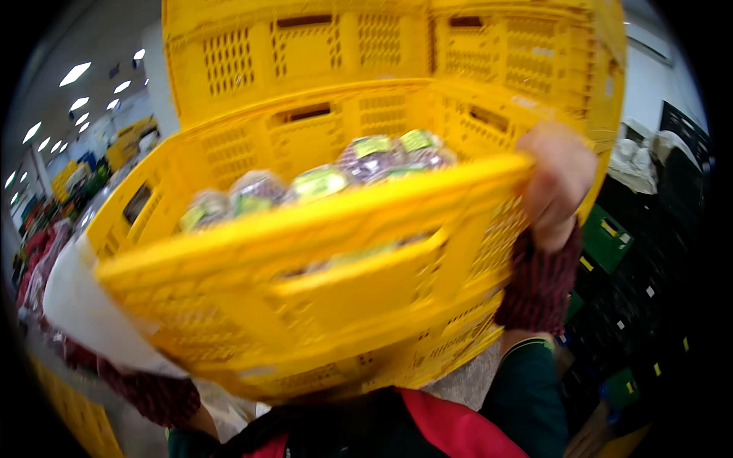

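A yellow plastic crate (351,305) with slotted walls is right in front of me, tilted with its left side lower. Inside it lie several clear-wrapped packs (366,159) of purplish-brown produce with yellow-green labels; the kind cannot be made out. My right hand (557,179), blurred, is closed over the crate's near right corner. At the lower left, my left forearm in a dark red knitted sleeve (153,393) reaches under the crate's left end. My left hand itself is hidden behind the crate and a white sheet (95,305) hanging at that corner.
More yellow crates (305,49) are stacked directly behind, and another yellow crate (450,336) shows below. Dark and green crates (607,237) stand stacked on the right. Another yellow crate (72,404) is at the lower left, with piled bagged goods (46,267) farther off.
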`<state>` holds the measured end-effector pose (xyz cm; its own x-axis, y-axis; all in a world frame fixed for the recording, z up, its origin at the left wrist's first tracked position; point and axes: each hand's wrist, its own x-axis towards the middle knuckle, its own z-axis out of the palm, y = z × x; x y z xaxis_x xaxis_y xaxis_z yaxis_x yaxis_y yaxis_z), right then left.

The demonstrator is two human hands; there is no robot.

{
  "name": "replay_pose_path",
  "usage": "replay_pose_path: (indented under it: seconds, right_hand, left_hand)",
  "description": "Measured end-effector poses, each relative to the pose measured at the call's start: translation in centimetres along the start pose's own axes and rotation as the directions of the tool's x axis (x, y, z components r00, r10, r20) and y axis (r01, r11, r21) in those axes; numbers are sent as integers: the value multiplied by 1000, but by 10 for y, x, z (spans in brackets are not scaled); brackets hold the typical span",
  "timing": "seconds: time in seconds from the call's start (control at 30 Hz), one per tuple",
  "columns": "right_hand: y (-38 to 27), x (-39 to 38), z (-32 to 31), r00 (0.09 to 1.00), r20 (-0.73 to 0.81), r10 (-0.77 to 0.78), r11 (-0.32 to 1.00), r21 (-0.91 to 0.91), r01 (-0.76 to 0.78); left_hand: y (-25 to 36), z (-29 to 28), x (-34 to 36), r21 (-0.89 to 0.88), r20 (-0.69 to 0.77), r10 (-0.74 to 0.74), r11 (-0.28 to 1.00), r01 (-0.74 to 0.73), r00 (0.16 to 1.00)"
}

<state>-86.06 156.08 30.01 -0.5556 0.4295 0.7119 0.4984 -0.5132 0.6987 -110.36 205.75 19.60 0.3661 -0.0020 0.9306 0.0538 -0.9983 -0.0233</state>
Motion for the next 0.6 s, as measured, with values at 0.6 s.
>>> replay_pose_path:
  seconds: [0.6]
  right_hand:
    - [65,-66,-29,898,-32,440,896,78,-436]
  left_hand:
    - [30,-15,31,-130,-137,-205,974,187,969]
